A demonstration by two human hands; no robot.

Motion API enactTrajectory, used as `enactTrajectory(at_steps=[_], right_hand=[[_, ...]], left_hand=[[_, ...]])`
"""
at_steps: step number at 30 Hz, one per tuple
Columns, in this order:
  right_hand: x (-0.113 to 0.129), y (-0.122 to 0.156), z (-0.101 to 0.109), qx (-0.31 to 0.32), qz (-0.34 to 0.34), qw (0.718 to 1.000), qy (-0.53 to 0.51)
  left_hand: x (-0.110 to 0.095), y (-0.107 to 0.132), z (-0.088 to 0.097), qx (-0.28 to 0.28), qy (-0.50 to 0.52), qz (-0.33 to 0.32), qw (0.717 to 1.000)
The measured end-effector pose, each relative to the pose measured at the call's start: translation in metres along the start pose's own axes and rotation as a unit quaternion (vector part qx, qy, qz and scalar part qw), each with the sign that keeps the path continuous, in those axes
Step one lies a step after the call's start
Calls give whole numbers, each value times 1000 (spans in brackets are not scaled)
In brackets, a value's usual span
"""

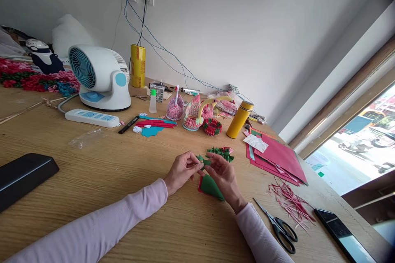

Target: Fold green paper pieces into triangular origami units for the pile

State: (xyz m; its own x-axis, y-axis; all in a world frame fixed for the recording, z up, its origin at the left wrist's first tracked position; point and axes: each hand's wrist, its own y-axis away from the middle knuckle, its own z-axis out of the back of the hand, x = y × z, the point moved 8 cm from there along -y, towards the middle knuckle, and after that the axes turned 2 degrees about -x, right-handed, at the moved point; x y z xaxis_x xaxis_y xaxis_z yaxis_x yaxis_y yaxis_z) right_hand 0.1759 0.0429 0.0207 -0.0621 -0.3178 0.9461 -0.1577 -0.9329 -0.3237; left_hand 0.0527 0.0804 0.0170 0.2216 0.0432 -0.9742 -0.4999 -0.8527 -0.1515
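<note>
Both my hands meet over the middle of the table around a small folded green paper piece (206,163). My left hand (184,169) pinches its left side between thumb and fingers. From the right, my right hand (222,174) grips the other side with closed fingertips. Partly under my right hand lies a stack of green and red paper (212,188). Just behind the hands sits a pile of folded green paper pieces (226,154), some partly hidden by my fingers. Farther back stands a small red and green ring of folded paper (212,127).
Scissors (276,225), pink paper strips (291,203) and a phone (344,232) lie at right. Red paper sheets (282,156) and a yellow bottle (240,119) are behind them. A white fan (103,75), a power strip (92,117) and a black case (27,176) occupy the left.
</note>
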Motion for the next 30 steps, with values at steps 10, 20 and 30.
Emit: enactTrajectory(at_steps=[10, 20, 30], right_hand=[[-5, -2, 9, -26, -39, 997, -56], [-5, 1, 0, 8, -41, 999, -25], [2, 3, 0, 37, -29, 999, -10]], left_hand=[[-1, -2, 2, -5, -9, 0, 1000], [8, -1, 0, 34, -13, 20, 999], [11, -2, -1, 51, 10, 39, 998]])
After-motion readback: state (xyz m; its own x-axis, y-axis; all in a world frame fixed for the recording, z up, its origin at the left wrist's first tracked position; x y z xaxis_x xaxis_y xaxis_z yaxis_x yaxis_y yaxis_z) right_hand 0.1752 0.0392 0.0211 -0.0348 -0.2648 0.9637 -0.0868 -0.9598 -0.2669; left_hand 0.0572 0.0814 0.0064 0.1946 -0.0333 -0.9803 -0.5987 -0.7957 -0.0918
